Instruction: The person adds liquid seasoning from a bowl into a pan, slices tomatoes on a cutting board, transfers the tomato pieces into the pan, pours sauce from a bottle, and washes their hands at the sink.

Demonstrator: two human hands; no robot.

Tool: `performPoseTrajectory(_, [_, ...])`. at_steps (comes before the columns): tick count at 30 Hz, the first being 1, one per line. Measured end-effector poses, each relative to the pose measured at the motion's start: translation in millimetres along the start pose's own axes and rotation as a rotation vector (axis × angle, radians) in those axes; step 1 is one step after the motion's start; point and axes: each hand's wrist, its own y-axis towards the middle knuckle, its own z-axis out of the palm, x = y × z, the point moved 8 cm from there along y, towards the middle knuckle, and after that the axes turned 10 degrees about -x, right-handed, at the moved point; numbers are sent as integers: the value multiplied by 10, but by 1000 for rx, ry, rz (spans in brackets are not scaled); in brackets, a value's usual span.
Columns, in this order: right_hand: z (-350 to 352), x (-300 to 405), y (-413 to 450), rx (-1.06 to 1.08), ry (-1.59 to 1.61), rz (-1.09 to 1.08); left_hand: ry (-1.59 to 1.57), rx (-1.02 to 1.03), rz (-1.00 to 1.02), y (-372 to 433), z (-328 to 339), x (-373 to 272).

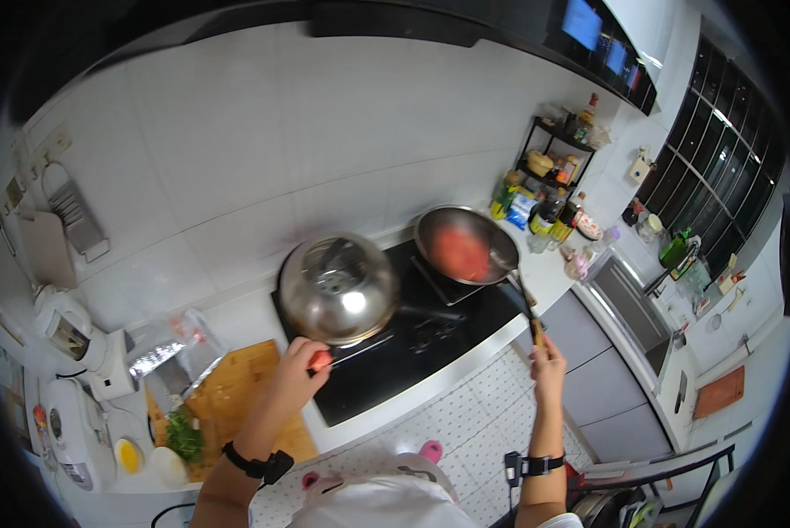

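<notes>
My left hand (300, 367) pinches a small red piece (320, 360), apparently of food, just in front of a large stainless-steel dome lid (340, 290) with a glass top. The dome sits over the left side of the black glass cooktop (368, 389); whatever is under it is hidden. My right hand (548, 369) grips a long dark handle (536, 327) with a wood-coloured end. That handle runs up to the rim of a frying pan (502, 247); whether it is the pan's own or a utensil's, I cannot tell. Blurred red food (459, 254) lies in the pan.
At left, a wooden cutting board (253, 376) bears green leaves (183, 435). Foil packaging (164, 356), a white appliance (78, 432) and a halved boiled egg (129, 455) are nearby. Bottles (546, 211) stand right of the pan, before a sink (632, 303). A range hood (474, 23) hangs above.
</notes>
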Motion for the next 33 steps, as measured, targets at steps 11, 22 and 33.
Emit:
performPoseTrajectory(11, [-310, -114, 1028, 167, -38, 57, 142, -71, 145, 2025, 3018, -440])
performPoseTrajectory(22, [-119, -649, 1722, 474, 20, 16, 158, 102, 124, 921, 3293, -1078])
performPoseTrajectory(33, [179, -661, 2661, 809, -55, -1, 109, -47, 206, 1786, 3910, -2082])
